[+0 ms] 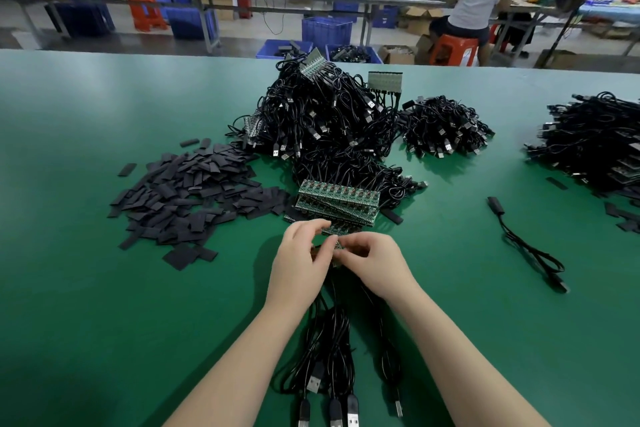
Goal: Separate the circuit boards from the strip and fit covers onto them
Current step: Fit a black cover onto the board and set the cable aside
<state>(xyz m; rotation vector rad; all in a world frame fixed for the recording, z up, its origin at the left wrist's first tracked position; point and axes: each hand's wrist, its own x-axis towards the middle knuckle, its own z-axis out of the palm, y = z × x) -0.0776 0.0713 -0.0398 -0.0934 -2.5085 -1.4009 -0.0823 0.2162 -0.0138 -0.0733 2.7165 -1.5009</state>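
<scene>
Both hands meet over the near middle of the green bench (86, 288). The left hand (300, 265) and the right hand (372, 262) each pinch a strip of circuit boards (335, 242) with curled fingers; most of it is hidden behind them. Black cables (329, 350) trail from it toward the near edge, ending in USB plugs. Just beyond the hands lies a stack of board strips (337, 198). A heap of flat black covers (187, 191) spreads to the left. Further back sits a big cable pile (322, 114), with a smaller pile (446, 126) to its right. One loose cable (526, 243) lies apart on the right.
</scene>
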